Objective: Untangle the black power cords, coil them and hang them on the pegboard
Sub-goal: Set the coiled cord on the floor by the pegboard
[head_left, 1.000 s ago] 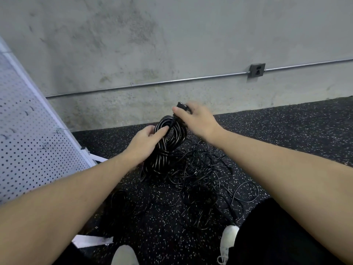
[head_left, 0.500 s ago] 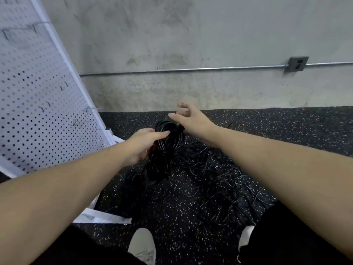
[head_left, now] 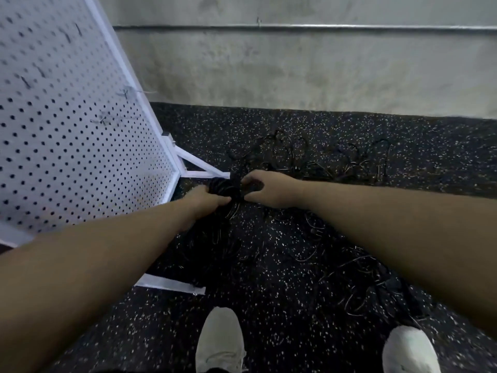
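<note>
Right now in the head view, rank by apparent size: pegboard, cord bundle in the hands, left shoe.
1. pegboard, largest by far.
2. left shoe, though it is nearer the camera.
3. cord bundle, partly hidden by both hands.

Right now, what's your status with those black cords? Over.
Left hand and right hand both grip the coiled bundle of black power cord. Loose black cords still tangled on the speckled floor. White perforated pegboard alongside, nothing hung.

Pegboard [head_left: 67,125]: white panel with a regular grid of dark holes, white frame. Cords [head_left: 224,185]: black. Floor [head_left: 282,292]: black, speckled with white flecks. Wall [head_left: 295,71]: mottled grey. Shoes [head_left: 220,343]: white.
</note>
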